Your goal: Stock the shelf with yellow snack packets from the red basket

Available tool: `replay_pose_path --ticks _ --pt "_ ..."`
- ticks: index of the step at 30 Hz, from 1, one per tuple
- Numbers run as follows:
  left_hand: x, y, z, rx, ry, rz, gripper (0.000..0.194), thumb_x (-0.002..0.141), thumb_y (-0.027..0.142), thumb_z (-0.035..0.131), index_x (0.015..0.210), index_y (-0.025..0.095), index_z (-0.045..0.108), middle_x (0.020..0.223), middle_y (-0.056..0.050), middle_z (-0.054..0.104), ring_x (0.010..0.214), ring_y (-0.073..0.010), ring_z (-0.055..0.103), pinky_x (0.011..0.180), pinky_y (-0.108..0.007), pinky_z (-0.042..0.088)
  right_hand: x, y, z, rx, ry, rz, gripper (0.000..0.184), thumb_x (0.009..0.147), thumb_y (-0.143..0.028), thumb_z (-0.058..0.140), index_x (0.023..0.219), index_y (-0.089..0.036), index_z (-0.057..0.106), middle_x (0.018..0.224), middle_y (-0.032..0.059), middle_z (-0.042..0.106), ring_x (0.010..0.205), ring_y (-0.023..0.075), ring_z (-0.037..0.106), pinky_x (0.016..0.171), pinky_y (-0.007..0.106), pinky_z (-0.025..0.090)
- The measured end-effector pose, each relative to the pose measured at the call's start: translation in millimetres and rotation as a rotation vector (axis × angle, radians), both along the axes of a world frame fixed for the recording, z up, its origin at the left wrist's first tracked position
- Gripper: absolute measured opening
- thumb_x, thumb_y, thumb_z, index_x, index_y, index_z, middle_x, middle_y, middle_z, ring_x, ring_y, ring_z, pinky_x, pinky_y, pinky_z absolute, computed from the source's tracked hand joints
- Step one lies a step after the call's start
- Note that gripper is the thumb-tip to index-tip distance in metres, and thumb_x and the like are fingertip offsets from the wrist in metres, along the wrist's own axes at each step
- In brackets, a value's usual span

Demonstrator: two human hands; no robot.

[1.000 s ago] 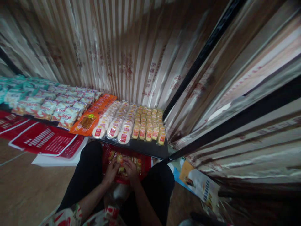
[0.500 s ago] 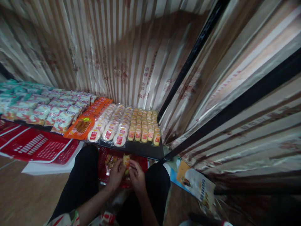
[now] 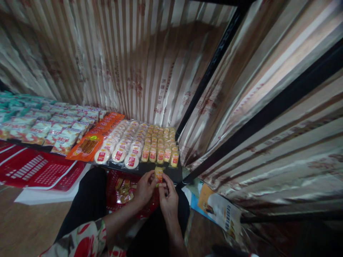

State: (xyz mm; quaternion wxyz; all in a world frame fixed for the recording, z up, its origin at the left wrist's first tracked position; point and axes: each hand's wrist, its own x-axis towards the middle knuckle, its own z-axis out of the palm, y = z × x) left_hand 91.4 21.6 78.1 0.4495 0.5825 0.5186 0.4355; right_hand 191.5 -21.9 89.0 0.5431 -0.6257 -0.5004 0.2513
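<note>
Between the fingertips of my left hand (image 3: 145, 187) and my right hand (image 3: 168, 197) is a small yellow packaged cake (image 3: 158, 175), its red label facing me. Both hands pinch it from either side, just over the front edge of the black shelf (image 3: 150, 167). Behind it stand rows of matching yellow packaged cakes (image 3: 160, 153). Beneath my hands, between my knees, a red basket (image 3: 111, 200) holds several more small yellow packets (image 3: 125, 191), partly covered by my left forearm.
Left of the yellow rows lie round white packaged biscuits (image 3: 118, 154), a flat orange packet (image 3: 89, 142) and white-and-green snack bags (image 3: 64, 137). Another red basket (image 3: 40, 166) sits at the left. Black shelf posts (image 3: 209, 75) rise at right before a striped curtain (image 3: 134, 71). Printed cardboard (image 3: 217, 208) lies lower right.
Both hands have moved up and to the right with the yellow packaged cake, from over the red basket to the shelf's front edge. The view has shifted slightly.
</note>
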Motion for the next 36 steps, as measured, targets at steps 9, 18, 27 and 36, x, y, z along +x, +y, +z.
replay_pose_path --ticks 9,18,27,36 --pt "36 29 10.0 -0.019 -0.099 -0.044 0.025 0.079 0.019 0.051 0.103 0.016 0.054 0.089 -0.004 0.066 0.078 -0.0135 0.063 0.073 -0.026 0.049 18 21 -1.2 0.094 -0.071 -0.021 0.042 0.081 -0.029 0.049 0.121 -0.017 0.055 0.132 0.0155 0.049 0.108 0.0219 0.057 0.077 0.030 0.055" --pt "54 49 2.9 0.095 0.046 0.024 0.020 0.077 0.015 0.051 0.096 0.016 0.058 0.089 -0.004 0.061 0.080 -0.0138 0.059 0.076 -0.028 0.047 30 38 -10.5 0.078 -0.123 -0.058 0.041 0.079 -0.025 0.046 0.119 -0.018 0.057 0.131 0.0136 0.050 0.115 0.0232 0.052 0.081 0.033 0.053" --pt "62 57 14.5 0.085 0.311 0.036 0.019 0.082 0.024 0.051 0.099 0.019 0.058 0.091 -0.003 0.061 0.076 -0.0137 0.058 0.070 -0.025 0.043 40 51 -16.3 0.081 -0.154 -0.065 0.042 0.078 -0.023 0.043 0.118 -0.016 0.057 0.131 0.0147 0.049 0.119 0.0232 0.049 0.087 0.036 0.049" --pt "63 64 5.3 0.135 0.283 0.025 0.023 0.081 0.022 0.051 0.104 0.020 0.054 0.095 -0.004 0.059 0.087 -0.0164 0.057 0.079 -0.028 0.044 43 58 -32.3 0.077 -0.138 -0.096 0.040 0.078 -0.026 0.046 0.114 -0.017 0.060 0.128 0.0146 0.052 0.116 0.0241 0.051 0.084 0.037 0.051"
